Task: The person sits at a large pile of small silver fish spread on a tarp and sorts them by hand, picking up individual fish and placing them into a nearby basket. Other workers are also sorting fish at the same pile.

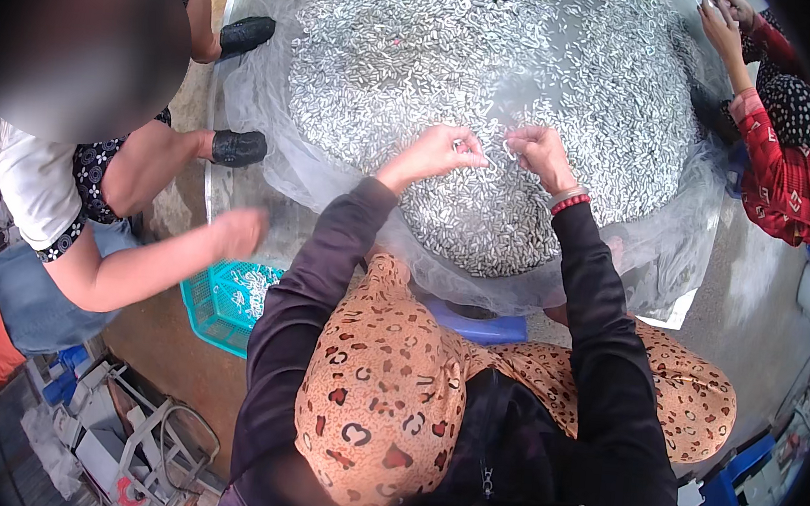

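A broad heap of small, slim, silvery-white pieces (pixel 485 221) lies in front of me; they are too small for me to name their kind. Over its near part, my left hand (pixel 441 152) has thumb and fingers drawn together in a pinch. A short gap to the right, my right hand (pixel 541 157) pinches too, its fingertips pointing toward the left ones. Whatever sits between either set of fingertips is too tiny to make out. Beneath the heap spreads a sheer white net (pixel 283 160), bunched up around its edges.
A turquoise plastic basket (pixel 211 318) with some silvery pieces stands left of my knee. One person's blurred hand (pixel 238 234) hangs above it. Another person's hands (pixel 724 21) are at the far right. A blue plastic object (pixel 480 327) lies by my legs.
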Demonstrator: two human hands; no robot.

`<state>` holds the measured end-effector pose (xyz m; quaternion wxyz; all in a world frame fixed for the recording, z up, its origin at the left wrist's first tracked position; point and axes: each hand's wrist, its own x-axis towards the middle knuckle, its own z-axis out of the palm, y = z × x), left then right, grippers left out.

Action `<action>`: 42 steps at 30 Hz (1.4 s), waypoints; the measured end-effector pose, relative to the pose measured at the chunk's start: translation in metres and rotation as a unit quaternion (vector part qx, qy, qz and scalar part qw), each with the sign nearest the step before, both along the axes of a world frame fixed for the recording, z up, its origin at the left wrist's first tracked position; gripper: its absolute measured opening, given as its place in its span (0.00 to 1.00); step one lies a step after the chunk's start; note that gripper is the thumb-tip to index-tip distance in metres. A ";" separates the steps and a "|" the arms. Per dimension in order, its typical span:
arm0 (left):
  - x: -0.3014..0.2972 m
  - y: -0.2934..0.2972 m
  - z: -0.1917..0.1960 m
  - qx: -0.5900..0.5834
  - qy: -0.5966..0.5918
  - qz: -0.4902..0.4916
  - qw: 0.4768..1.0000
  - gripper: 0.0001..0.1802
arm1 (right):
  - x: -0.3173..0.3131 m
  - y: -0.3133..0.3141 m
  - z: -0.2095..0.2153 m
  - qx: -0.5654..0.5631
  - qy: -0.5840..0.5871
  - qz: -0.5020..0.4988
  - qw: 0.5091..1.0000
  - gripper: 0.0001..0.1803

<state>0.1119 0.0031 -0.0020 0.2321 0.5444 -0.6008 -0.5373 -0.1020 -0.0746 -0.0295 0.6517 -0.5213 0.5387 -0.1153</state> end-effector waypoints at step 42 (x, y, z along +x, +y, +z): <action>-0.021 -0.036 -0.058 -0.207 -0.253 -0.058 0.943 0.12 | 0.018 0.034 -0.022 -0.230 0.147 0.110 0.956 0.11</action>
